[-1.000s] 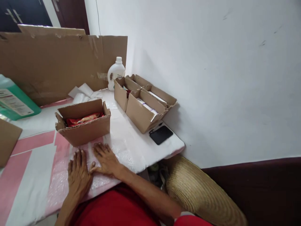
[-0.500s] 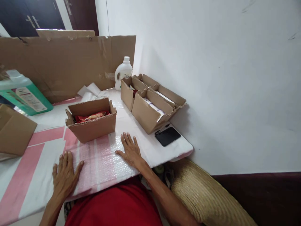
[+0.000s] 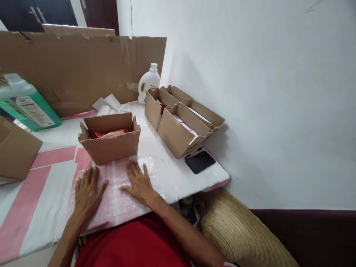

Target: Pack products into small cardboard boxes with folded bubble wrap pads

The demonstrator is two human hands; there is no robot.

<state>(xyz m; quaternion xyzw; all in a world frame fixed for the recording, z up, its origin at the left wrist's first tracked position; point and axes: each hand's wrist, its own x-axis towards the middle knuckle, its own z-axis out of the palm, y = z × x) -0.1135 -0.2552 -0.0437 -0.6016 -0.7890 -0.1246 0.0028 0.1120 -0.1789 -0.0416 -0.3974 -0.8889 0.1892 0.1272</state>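
A white plastered wall (image 3: 250,92) fills the right side. Against its left part stands a table (image 3: 54,215) covered in white cloth with pink bands. Along the far side rises a wide brown cardboard panel (image 3: 83,70); a tan, ridged woven straw piece (image 3: 236,230) sits below the table's near right edge. A cluster of open brown cardboard boxes (image 3: 170,134) stands at the right, with white and red items inside.

A clear sheet of bubble wrap (image 3: 115,196) lies flat at the near side, just nearer than a single open brown cardboard box (image 3: 114,150) with red packets (image 3: 111,132) inside. At the far left is a jug of green liquid (image 3: 30,104).

The left hand (image 3: 87,191) is palm down on the wrap's left part, the right hand (image 3: 139,183) palm down on its right part, fingers slightly blurred. Both have fingers extended and thumbs spread, grasping nothing, with a gap between the hands. A white handled plastic bottle (image 3: 149,83) stands far behind the cluster; a black flat phone-like slab (image 3: 200,162) lies near it, at right.
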